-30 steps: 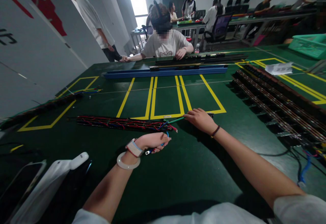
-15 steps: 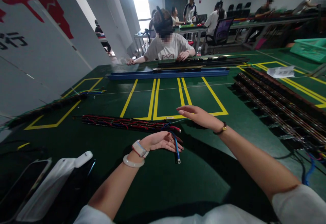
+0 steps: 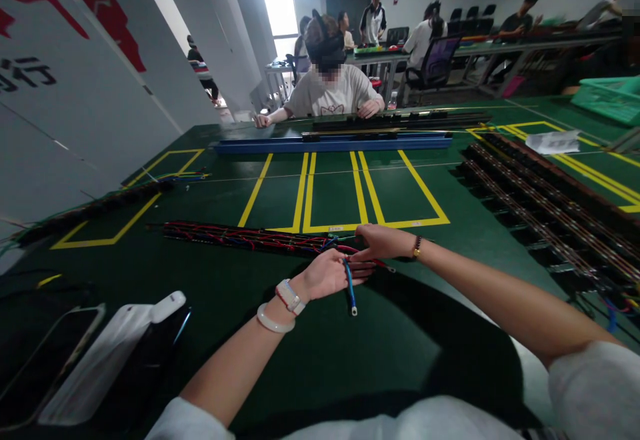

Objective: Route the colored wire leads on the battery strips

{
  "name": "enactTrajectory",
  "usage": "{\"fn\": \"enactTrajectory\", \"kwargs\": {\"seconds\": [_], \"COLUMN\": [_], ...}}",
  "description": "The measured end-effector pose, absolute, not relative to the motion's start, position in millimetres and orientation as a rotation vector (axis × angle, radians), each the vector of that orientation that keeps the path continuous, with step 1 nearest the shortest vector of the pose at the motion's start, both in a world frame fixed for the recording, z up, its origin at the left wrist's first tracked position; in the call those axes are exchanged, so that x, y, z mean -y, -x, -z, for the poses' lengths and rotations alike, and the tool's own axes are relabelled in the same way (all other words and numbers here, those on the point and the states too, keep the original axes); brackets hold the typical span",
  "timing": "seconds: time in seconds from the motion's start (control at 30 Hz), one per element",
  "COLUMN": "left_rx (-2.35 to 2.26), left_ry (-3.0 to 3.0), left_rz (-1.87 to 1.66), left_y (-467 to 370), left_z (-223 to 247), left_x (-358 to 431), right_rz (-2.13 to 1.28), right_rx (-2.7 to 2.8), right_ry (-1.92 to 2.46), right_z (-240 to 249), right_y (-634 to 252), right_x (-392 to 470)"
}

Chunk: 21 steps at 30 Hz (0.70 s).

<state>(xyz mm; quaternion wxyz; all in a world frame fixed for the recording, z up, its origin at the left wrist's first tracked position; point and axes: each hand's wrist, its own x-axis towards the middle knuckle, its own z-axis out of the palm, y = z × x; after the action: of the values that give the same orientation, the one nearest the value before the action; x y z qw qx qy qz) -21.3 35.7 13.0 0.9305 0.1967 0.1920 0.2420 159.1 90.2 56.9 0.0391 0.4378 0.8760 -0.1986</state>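
Note:
A long wire harness [image 3: 240, 235], a dark bundle with red and blue wires, lies on the green table in front of me. My left hand [image 3: 327, 275] is at its right end, palm partly up, with the thumb closed towards the stretched fingers. Between them hangs a short blue cable [image 3: 351, 287] whose end carries a metal lug. My right hand [image 3: 385, 243] meets the left fingertips from above. Its thumb and fingers close round a red cable [image 3: 384, 265], whose lugged tip sticks out below the hand. The exact grip is partly hidden.
Several dark harness strips [image 3: 545, 207] lie on the right. A blue rail [image 3: 335, 144] crosses the far side, where a co-worker [image 3: 333, 93] sits. Phones [image 3: 150, 353] are at lower left, another harness [image 3: 95, 213] at left. A green basket [image 3: 610, 100] stands far right.
My right hand has come down and left onto the cables beside my left hand. The left hand has moved slightly right and up, its thumb closing. The red cable's end now extends further right.

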Motion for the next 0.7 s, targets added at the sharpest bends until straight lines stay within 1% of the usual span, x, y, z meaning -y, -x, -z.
{"fn": "enactTrajectory", "kwargs": {"seconds": [0.13,0.23,0.33,0.47,0.53,0.7], "left_rx": [-0.443,-0.497,-0.519,-0.467,-0.459,-0.528], "left_ry": [-0.401,-0.404,-0.415,-0.428,-0.424,-0.451], "left_rz": [-0.527,-0.548,-0.572,-0.596,-0.588,-0.611], "left_y": [18,15,12,11,11,7], "left_z": [-17,-16,-14,-14,-16,-20], "left_x": [-35,-33,-31,-30,-30,-28], "right_rz": [0.456,0.387,0.434,0.624,0.79,1.632], "right_rx": [-2.68,-2.661,-2.567,-2.389,-2.311,-1.93], "right_ry": [-1.354,-1.307,-1.263,-1.122,-1.07,-0.91], "right_z": [-52,-59,-71,-77,-73,-52], "right_y": [-161,-155,-149,-144,-144,-152], "right_x": [-81,-77,-84,-110,-122,-125]}}
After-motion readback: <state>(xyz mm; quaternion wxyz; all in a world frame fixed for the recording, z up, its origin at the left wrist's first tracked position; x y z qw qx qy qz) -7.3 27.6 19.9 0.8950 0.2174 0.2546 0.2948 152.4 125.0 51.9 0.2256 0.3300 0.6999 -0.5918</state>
